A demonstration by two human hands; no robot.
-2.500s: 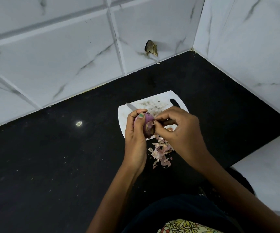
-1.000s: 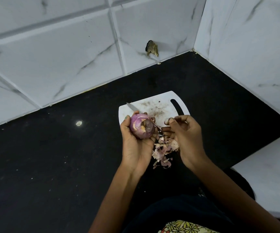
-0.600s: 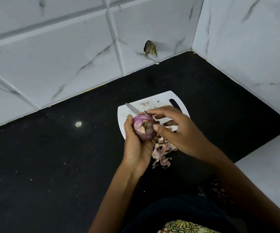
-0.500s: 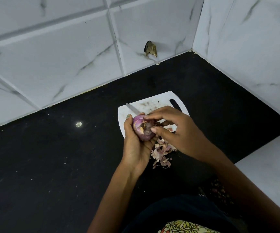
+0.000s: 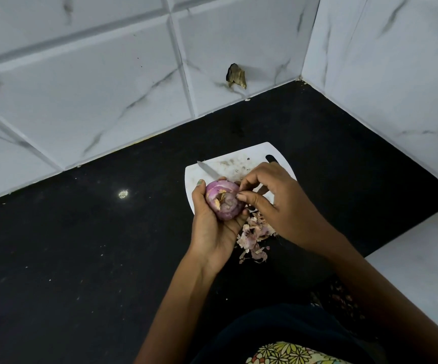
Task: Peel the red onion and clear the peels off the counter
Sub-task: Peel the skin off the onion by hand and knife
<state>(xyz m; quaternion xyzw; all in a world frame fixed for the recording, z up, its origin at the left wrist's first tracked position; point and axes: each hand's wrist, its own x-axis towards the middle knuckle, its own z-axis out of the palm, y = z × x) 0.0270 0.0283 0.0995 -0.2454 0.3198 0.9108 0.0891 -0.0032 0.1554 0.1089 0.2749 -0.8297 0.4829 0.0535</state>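
Glossy marble-look wall tiles [image 5: 102, 82]; matt black counter [image 5: 68, 258]; papery peels [image 5: 256, 236].

No legible text, label, brand, number or sign appears on any visible surface
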